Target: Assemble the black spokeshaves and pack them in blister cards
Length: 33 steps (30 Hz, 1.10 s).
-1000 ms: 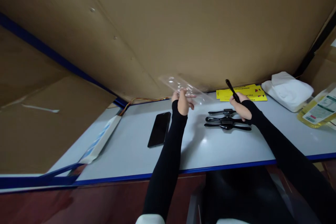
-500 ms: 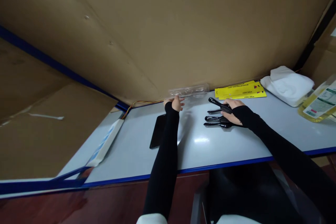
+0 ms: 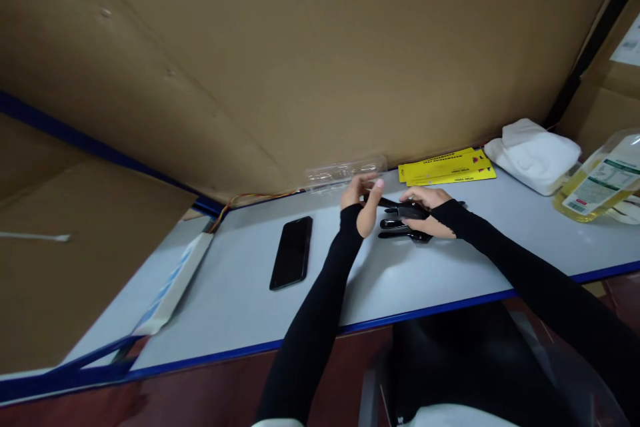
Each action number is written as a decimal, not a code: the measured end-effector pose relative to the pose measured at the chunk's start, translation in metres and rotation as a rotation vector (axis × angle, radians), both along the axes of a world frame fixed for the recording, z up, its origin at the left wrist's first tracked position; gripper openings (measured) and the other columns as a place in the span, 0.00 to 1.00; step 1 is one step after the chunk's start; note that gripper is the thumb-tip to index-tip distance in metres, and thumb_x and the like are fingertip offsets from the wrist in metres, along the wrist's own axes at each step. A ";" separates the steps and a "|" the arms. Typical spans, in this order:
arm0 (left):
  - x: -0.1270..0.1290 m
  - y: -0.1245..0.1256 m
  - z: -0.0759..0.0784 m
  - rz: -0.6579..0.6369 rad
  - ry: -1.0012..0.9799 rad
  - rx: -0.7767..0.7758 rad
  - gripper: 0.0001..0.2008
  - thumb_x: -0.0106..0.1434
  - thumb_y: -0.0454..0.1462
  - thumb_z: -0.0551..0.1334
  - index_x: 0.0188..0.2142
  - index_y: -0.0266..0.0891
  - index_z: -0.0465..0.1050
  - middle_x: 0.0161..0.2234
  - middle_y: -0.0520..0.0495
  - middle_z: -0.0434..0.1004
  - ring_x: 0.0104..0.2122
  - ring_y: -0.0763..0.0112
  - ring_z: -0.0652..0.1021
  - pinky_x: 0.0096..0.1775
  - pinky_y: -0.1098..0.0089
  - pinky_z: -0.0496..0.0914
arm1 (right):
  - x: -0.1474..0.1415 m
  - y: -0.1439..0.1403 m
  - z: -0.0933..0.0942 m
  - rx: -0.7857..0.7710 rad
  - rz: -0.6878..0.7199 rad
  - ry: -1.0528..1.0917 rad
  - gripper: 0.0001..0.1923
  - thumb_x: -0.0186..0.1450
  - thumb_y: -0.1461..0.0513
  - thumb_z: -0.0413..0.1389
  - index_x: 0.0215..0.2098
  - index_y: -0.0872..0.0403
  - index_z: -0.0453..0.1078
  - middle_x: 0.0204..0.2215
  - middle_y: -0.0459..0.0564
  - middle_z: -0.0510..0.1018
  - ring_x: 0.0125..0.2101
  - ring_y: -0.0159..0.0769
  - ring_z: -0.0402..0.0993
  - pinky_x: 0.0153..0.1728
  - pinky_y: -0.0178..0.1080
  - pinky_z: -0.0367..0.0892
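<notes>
My right hand [image 3: 430, 208] grips the middle of a black spokeshave [image 3: 388, 203], its fingers bent over the tool's body. At the tool's left end, my left hand [image 3: 364, 203] has thumb and fingers around the handle, with the fingertips apart; how firmly it holds is hard to see. More black spokeshaves [image 3: 400, 235] lie side by side on the table just below, partly hidden by my right hand. Behind my left hand, a clear plastic tray [image 3: 345, 172] rests against the cardboard wall.
A black phone [image 3: 291, 253] lies on the white table [image 3: 230, 287] to the left. Yellow cards [image 3: 450, 170], a white cloth bundle [image 3: 533, 155] and a bottle of yellow liquid [image 3: 597, 183] are at the back right. A power strip [image 3: 175, 287] lies by the left end.
My left hand has moved right from beside the clear tray to the spokeshave's handle, uncovering the phone. My right hand stays on the spokeshave. The view has shifted slightly.
</notes>
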<state>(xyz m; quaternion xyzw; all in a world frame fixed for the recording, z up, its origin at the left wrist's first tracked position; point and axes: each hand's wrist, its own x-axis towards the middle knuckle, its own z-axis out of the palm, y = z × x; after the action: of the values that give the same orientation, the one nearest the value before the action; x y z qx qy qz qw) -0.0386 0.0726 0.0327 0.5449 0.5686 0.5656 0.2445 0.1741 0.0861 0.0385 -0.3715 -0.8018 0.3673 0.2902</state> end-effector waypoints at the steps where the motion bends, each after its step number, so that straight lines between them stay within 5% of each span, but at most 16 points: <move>1: 0.014 -0.006 -0.001 -0.085 -0.126 0.028 0.32 0.59 0.62 0.68 0.50 0.41 0.75 0.37 0.45 0.79 0.27 0.70 0.75 0.22 0.74 0.63 | -0.002 -0.002 0.001 -0.119 0.016 0.150 0.20 0.62 0.53 0.66 0.49 0.51 0.71 0.38 0.49 0.85 0.27 0.33 0.78 0.31 0.36 0.73; 3: 0.037 -0.016 -0.003 -0.236 -0.338 0.020 0.36 0.57 0.65 0.69 0.52 0.42 0.73 0.34 0.48 0.78 0.24 0.71 0.74 0.20 0.73 0.64 | -0.006 -0.008 0.005 -0.410 0.077 0.386 0.26 0.66 0.42 0.61 0.50 0.52 0.68 0.34 0.49 0.85 0.18 0.30 0.73 0.19 0.34 0.69; 6: 0.054 -0.026 -0.008 -0.475 -0.448 -0.156 0.30 0.59 0.64 0.69 0.40 0.39 0.74 0.18 0.57 0.65 0.16 0.73 0.69 0.21 0.71 0.65 | -0.009 -0.015 0.012 -0.689 0.162 0.528 0.37 0.65 0.32 0.55 0.51 0.54 0.67 0.21 0.46 0.80 0.13 0.34 0.71 0.10 0.34 0.65; 9: 0.055 -0.032 -0.012 -0.634 -0.460 -0.269 0.30 0.65 0.64 0.63 0.27 0.39 0.69 0.15 0.51 0.67 0.18 0.67 0.75 0.22 0.69 0.66 | -0.010 -0.021 0.013 -0.713 0.131 0.551 0.40 0.64 0.28 0.52 0.49 0.54 0.68 0.16 0.44 0.77 0.10 0.34 0.68 0.08 0.34 0.64; 12: 0.053 -0.037 -0.009 -0.684 -0.439 -0.264 0.30 0.67 0.62 0.62 0.25 0.39 0.68 0.20 0.46 0.75 0.20 0.65 0.79 0.22 0.69 0.64 | -0.009 -0.024 0.011 -0.693 0.076 0.528 0.44 0.62 0.25 0.47 0.48 0.53 0.68 0.13 0.44 0.75 0.08 0.34 0.65 0.06 0.34 0.63; 18: 0.061 -0.048 -0.003 -0.656 -0.353 -0.185 0.20 0.68 0.53 0.69 0.41 0.37 0.75 0.21 0.55 0.70 0.22 0.64 0.82 0.26 0.69 0.71 | -0.008 -0.026 0.008 -0.619 -0.098 0.493 0.45 0.65 0.26 0.45 0.62 0.49 0.60 0.13 0.37 0.71 0.08 0.36 0.67 0.06 0.33 0.63; 21: 0.066 -0.051 -0.008 -0.580 -0.392 -0.223 0.23 0.71 0.54 0.64 0.51 0.38 0.73 0.18 0.57 0.70 0.17 0.66 0.79 0.22 0.70 0.69 | -0.009 -0.028 0.006 -0.625 -0.069 0.465 0.43 0.68 0.29 0.45 0.68 0.46 0.54 0.15 0.35 0.71 0.09 0.35 0.68 0.09 0.33 0.63; 24: 0.066 -0.045 -0.012 -0.450 -0.426 -0.183 0.28 0.69 0.59 0.63 0.52 0.38 0.73 0.26 0.49 0.81 0.19 0.67 0.79 0.22 0.70 0.70 | -0.009 -0.030 0.007 -0.478 -0.134 0.375 0.42 0.68 0.34 0.54 0.69 0.45 0.54 0.21 0.36 0.75 0.12 0.31 0.68 0.13 0.33 0.66; 27: 0.059 -0.035 -0.011 -0.316 -0.497 -0.151 0.32 0.63 0.63 0.66 0.50 0.38 0.73 0.34 0.43 0.85 0.27 0.63 0.83 0.26 0.67 0.75 | -0.005 -0.027 0.007 -0.186 -0.284 0.206 0.33 0.65 0.40 0.63 0.59 0.49 0.68 0.24 0.40 0.76 0.18 0.30 0.70 0.19 0.33 0.68; 33: 0.048 -0.030 -0.011 -0.386 -0.454 -0.192 0.27 0.66 0.60 0.65 0.49 0.41 0.71 0.25 0.54 0.74 0.12 0.73 0.72 0.16 0.72 0.65 | 0.005 -0.017 0.013 0.252 -0.332 0.148 0.19 0.64 0.48 0.67 0.48 0.50 0.80 0.34 0.49 0.78 0.25 0.30 0.72 0.21 0.33 0.65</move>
<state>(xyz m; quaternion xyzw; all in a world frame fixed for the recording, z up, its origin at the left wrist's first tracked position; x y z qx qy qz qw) 0.0097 0.0430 0.0215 0.4771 0.4362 0.5596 0.5186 0.1790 0.0693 0.0512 -0.4311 -0.7457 0.2379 0.4489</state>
